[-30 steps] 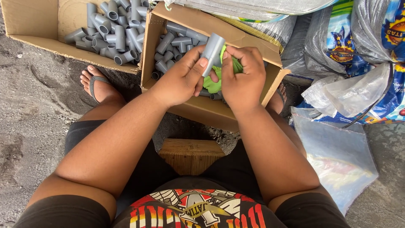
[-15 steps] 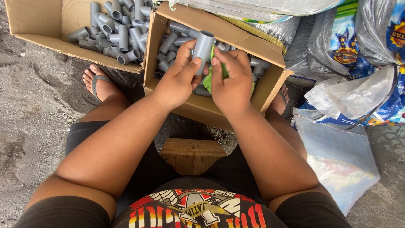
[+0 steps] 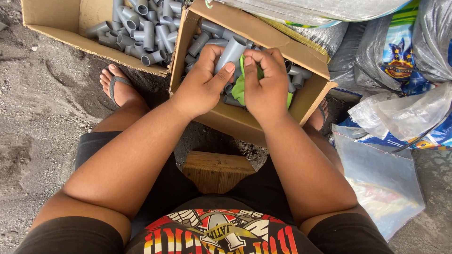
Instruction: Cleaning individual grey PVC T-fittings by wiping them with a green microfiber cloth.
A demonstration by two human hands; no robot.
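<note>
My left hand (image 3: 201, 82) grips a short grey pipe piece (image 3: 231, 52), held upright over the nearer cardboard box (image 3: 245, 123). My right hand (image 3: 265, 84) pinches a bright green cloth (image 3: 239, 89) against the pipe's side. Both hands hover just above the box, which holds several more grey pipe pieces (image 3: 202, 40). The lower part of the held pipe is hidden by my left fingers.
A second cardboard box (image 3: 52, 21) at the upper left holds several grey pipe pieces. Plastic bags (image 3: 400, 108) and a clear sheet (image 3: 381, 183) lie to the right. My sandalled foot (image 3: 117, 87) rests on sandy ground; a wooden block (image 3: 217, 170) sits between my legs.
The pipe piece has tilted and shifted slightly left and lower with both hands. My right hand's fingers have moved up along the pipe with the green cloth.
</note>
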